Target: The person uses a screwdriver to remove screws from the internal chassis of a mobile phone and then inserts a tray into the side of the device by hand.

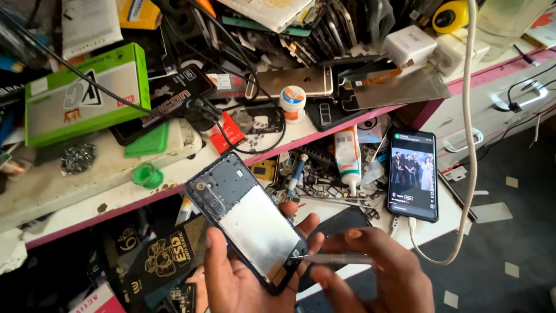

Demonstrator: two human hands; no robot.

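My left hand (240,278) holds an opened phone (246,220) with its back cover off, a bare metal plate and dark frame facing up, camera end tilted away to the upper left. My right hand (376,272) grips a thin metal tool (333,258), its tip touching the lower right corner of the phone. Both hands are low in the middle of the view, in front of a cluttered workbench.
A phone with a lit screen (412,174) lies on an open drawer, plugged to a white cable (468,145). A white glue tube (347,157), a blue screwdriver (296,172), a green box (81,95), a small round tin (292,101) and several phone parts crowd the bench.
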